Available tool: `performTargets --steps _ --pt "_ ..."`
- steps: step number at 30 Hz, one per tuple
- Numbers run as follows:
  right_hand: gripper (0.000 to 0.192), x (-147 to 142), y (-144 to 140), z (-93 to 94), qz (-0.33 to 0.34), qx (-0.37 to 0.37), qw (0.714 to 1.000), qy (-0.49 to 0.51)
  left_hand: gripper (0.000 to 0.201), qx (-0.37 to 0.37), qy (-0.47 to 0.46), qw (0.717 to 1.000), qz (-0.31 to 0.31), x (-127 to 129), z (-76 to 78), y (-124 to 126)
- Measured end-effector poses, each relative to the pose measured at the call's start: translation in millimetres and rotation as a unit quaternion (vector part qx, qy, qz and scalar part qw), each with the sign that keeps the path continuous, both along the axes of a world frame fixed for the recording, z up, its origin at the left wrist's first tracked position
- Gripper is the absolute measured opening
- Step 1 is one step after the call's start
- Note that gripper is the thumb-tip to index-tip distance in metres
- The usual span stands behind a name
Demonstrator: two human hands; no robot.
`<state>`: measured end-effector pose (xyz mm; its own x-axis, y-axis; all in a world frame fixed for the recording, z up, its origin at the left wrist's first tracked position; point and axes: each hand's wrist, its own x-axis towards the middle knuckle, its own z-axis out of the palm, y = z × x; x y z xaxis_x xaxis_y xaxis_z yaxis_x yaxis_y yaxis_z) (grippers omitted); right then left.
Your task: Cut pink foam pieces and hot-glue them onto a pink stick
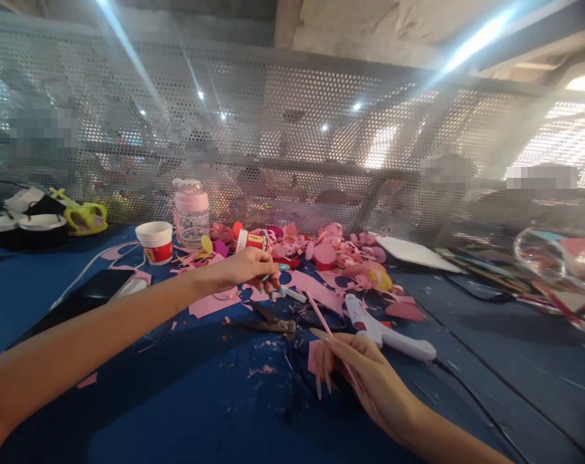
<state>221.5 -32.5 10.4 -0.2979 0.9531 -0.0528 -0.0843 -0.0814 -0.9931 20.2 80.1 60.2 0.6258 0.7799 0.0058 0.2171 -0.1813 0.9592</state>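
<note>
My left hand (pixel 256 267) hovers over the pink scraps with its fingers bent together. Small teal spots show at its fingertips, and what it may pinch I cannot make out. In my right hand (pixel 353 364) a thin pink strip (pixel 318 312) is held between thumb and fingers, slanting up to the left. A small pink piece (pixel 313 356) shows beside those fingers. Scissors (pixel 273 326) lie partly open on the blue table (pixel 186 399) between the hands. Just beyond my right hand rests a white glue gun (pixel 389 332) with a black cord.
Pink cut scraps (pixel 326 254) are heaped along the perforated metal screen (pixel 316 142). A paper cup stack (pixel 155 243), a tipped cup (pixel 252 240) and a pink-lidded bottle (pixel 192 216) stand near. A dark phone (pixel 103 287) lies left; a white pad (pixel 415 253) and plastic-wrapped items (pixel 563 270) lie right.
</note>
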Motion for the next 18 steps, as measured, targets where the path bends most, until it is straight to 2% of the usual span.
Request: performTargets --steps 5,7,9,12,18 --pt "0.039 -0.5 -1.1 1.2 0.004 0.001 1.000 -0.001 0.010 -0.114 -0.084 0.990 0.016 0.8 0.7 -4.7" --pt "0.039 -0.8 -1.5 1.0 0.004 0.000 1.000 0.005 0.019 -0.144 -0.111 0.983 -0.002 -0.7 0.7 -5.3" --pt "0.039 -1.0 -1.5 0.4 0.004 0.003 1.000 0.013 0.027 -0.164 -0.136 0.977 -0.019 -2.2 -0.2 -5.4" --pt "0.039 -0.8 -1.0 -0.8 0.003 0.009 1.000 0.016 0.017 -0.194 -0.163 0.967 -0.026 -3.3 -2.6 -5.5" --pt "0.040 0.1 -0.4 -1.9 0.001 0.007 1.000 0.011 0.011 -0.199 -0.162 0.966 0.016 -1.4 -3.8 -8.5"
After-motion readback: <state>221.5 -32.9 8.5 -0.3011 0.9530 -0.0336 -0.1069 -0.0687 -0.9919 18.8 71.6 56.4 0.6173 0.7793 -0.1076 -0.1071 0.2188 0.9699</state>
